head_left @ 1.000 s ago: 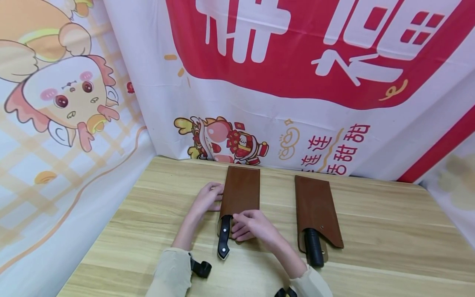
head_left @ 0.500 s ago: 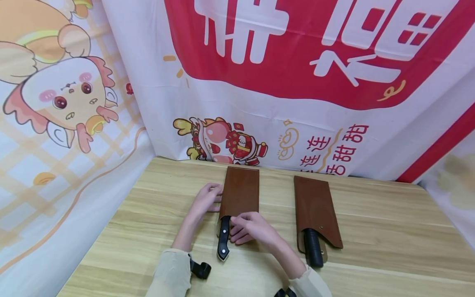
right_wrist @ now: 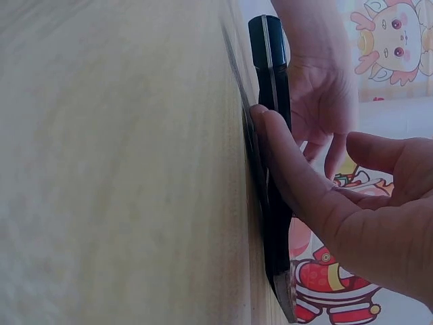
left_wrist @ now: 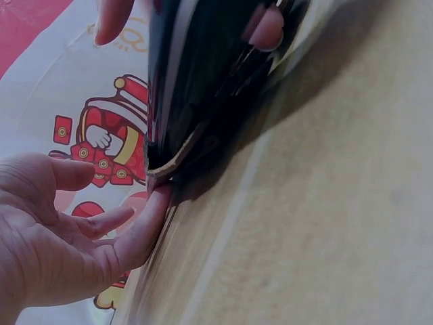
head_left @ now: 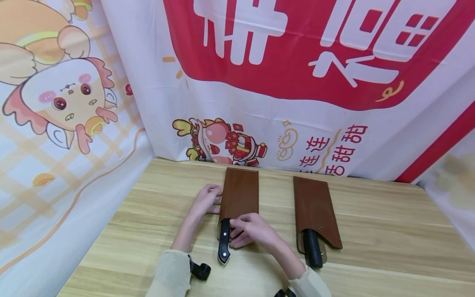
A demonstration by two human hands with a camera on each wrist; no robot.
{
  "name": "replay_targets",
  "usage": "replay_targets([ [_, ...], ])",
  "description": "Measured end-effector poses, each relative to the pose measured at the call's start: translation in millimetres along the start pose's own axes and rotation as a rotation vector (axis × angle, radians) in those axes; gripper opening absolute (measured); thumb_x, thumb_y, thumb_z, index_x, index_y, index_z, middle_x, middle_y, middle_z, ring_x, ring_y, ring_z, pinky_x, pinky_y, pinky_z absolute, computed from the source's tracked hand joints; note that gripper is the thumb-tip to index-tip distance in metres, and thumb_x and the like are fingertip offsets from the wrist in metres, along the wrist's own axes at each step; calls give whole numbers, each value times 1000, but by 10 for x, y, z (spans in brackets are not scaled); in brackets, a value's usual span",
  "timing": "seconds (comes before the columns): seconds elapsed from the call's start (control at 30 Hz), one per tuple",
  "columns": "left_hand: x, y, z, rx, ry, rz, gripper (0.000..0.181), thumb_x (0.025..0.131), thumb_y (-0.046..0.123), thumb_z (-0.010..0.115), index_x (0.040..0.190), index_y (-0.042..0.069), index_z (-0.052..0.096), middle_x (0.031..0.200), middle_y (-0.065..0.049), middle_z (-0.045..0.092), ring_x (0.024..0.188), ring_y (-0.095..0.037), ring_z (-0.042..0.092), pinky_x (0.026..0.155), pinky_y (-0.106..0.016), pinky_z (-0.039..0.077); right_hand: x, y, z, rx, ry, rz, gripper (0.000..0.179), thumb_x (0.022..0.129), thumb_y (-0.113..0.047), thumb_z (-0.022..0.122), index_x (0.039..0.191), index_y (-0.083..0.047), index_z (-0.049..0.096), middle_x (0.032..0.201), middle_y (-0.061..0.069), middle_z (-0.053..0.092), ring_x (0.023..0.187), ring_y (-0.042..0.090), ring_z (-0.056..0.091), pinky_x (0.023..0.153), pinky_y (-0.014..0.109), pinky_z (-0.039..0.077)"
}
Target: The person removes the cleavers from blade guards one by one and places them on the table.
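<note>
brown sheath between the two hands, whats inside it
A black handle with pale rivets sticks out of the near end of the brown sheath. Whatever it joins further in is covered by the sheath, so no blade can be seen.

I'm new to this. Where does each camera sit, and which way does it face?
Head: worn on the head, facing forward and down at the table, two brown sheaths and a printed cloth; the left hand, right hand and both sleeves show.
Left wrist: facing past the left hand toward the cloth; some of the other hand's fingers show at the top.
Right wrist: facing past the right hand at a black knife handle; the left hand shows behind.
Shared: both wrist views catch the red printed figure on the cloth.
</note>
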State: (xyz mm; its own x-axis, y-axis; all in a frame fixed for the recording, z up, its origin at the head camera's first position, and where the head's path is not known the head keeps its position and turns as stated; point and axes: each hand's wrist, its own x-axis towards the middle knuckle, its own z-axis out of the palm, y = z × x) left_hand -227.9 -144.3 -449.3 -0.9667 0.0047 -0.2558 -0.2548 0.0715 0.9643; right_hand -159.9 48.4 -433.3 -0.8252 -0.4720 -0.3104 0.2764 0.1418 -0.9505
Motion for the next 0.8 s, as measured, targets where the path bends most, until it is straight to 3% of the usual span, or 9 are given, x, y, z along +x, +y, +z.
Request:
replay_targets([
  [0.3, -10, -14, 8, 28, -4, 11, 46, 107, 22, 55, 144, -4, 49, 129, -29, 61, 105, -35, 65, 69, -38, 62, 3, 22, -16, 2, -23, 8, 28, 97, -4, 70, 115, 16, 63, 93, 19, 74, 83, 38, 76, 72, 40, 64],
  [0.53, 10, -36, 22, 74, -29, 25, 50, 103, 16, 62, 145, -5, 48, 127, -28, 62, 102, -34, 65, 70, -39, 63, 8, 26, -32, -22, -28, 10, 33, 97, -4, 70, 119, 17, 62, 96, 21, 75, 83, 39, 76, 71, 40, 64],
  [0.8, 12, -66, 24, 102, -66, 53, 55, 97, 5, 66, 145, -11, 46, 132, -35, 60, 107, -38, 68, 73, -43, 63, 0, 11, -25, -31, -33, 20, 28, 96, -4, 71, 116, 15, 64, 97, 21, 75, 80, 36, 76, 70, 40, 64],
])
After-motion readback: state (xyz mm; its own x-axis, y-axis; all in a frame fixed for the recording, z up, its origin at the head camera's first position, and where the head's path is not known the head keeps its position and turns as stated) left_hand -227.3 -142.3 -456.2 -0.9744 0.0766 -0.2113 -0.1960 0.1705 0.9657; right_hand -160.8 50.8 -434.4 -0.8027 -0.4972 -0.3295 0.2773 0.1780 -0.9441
